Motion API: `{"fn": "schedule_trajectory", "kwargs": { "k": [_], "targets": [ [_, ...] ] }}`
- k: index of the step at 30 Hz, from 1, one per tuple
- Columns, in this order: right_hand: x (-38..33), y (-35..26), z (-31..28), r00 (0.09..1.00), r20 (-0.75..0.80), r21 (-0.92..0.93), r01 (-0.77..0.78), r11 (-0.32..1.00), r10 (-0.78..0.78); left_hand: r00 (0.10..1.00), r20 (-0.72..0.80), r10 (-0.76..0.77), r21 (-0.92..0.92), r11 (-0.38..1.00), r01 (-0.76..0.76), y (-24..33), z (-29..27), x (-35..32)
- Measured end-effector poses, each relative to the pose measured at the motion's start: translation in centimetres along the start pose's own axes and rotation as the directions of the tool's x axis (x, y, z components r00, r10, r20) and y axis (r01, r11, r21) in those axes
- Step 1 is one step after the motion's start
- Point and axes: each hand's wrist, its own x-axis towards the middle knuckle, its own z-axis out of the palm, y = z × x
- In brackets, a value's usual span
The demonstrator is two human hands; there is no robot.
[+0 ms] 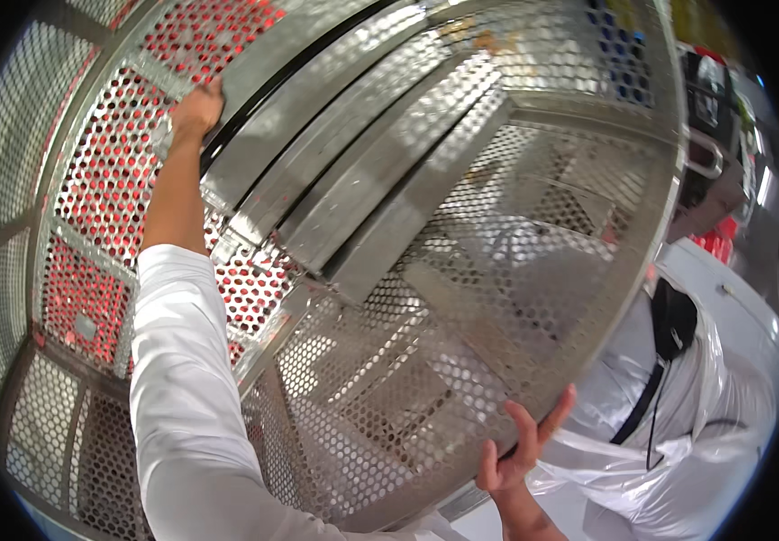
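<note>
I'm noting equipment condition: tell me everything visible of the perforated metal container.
The perforated metal container is large, open and silver-grey, its panels full of small holes and divided by plain bands. Red shows through its left side. Long metal pieces lie slanting inside; the right hand touches its lower right rim, the left hand reaches inside.

From my remote station I can read no lettering, numbers, labels or signs in the head view. I log nothing legible anywhere.

Bkgd at R has pale flat surface point(712, 270), dark clutter point(706, 95) abv, w/ bright light streak point(764, 186) nr edge.
</note>
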Motion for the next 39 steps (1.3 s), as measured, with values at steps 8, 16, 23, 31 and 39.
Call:
{"fn": "schedule_trajectory", "kwargs": {
  "k": [8,16,23,31,39],
  "targets": [
    [0.1,0.4,0.1,0.991,-0.124,0.086,0.05,0.995,-0.039,0.942,-0.24,0.233,-0.64,0.692,-0.334,-4.5,0.7,-18.6],
    [-7.0,2.8,-3.2,0.988,-0.121,0.192,0.113,0.975,-0.091,0.577,0.028,0.817,-0.339,0.55,-0.763,-6.6,-13.0,-61.9],
    [-52.3,6.6,-4.6,0.946,-0.128,0.573,-0.175,0.801,0.298,-0.011,0.079,0.997,-0.447,0.025,-0.894,2.9,-17.5,-96.1],
    [-107.4,-18.5,-15.6,-0.225,0.135,0.485,-0.834,-0.263,0.965,-0.577,0.645,0.502,-0.576,-0.178,-0.798,4.9,-11.4,-124.7],
    [-119.3,-12.0,5.0,-0.672,-0.329,0.626,-0.681,-0.38,0.664,-0.237,0.964,0.124,-0.252,0.127,-0.959,-2.3,22.5,-130.7]
  ]
}}
